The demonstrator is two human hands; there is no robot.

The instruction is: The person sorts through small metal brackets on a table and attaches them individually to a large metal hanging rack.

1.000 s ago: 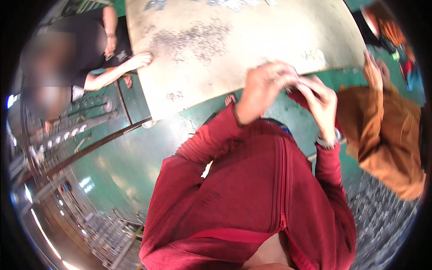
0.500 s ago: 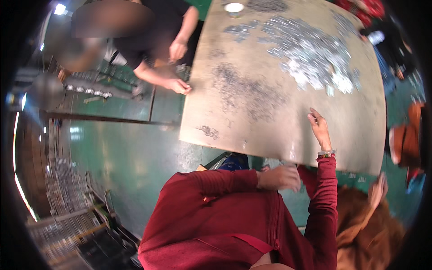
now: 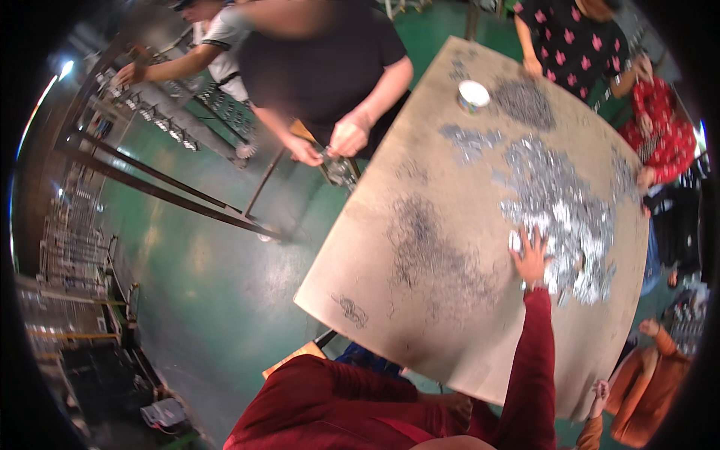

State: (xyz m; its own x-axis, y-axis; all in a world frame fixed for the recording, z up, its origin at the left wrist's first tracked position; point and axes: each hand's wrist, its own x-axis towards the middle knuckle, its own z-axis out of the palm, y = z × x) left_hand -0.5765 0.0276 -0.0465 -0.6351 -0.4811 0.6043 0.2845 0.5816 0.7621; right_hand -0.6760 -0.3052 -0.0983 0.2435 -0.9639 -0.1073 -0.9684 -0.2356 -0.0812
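My right hand (image 3: 532,260) reaches far over the table (image 3: 367,255), fingers spread, resting on the near left part of a wide heap of flat silvery metal pieces (image 3: 559,180). Its maroon sleeve runs up from the lower edge. Low near my lap, below the table's front edge, lies my left hand (image 3: 454,405); it is dim and its fingers cannot be made out. Left of the right hand, thin dark wire-like pieces (image 3: 420,236) are scattered over the tabletop. A smaller tangle of them (image 3: 350,311) sits near the front left corner.
A white round tub (image 3: 473,95) stands toward the far end beside a dark heap of small parts (image 3: 525,103). A person in a dark shirt (image 3: 322,75) handles small parts at the left edge. Other people line the right side. Metal rails (image 3: 172,187) stand at left.
My right hand has moved forward from above the bare near part of the table onto the silvery heap, fingers now spread. My left hand remains low near my lap. The view has shifted.
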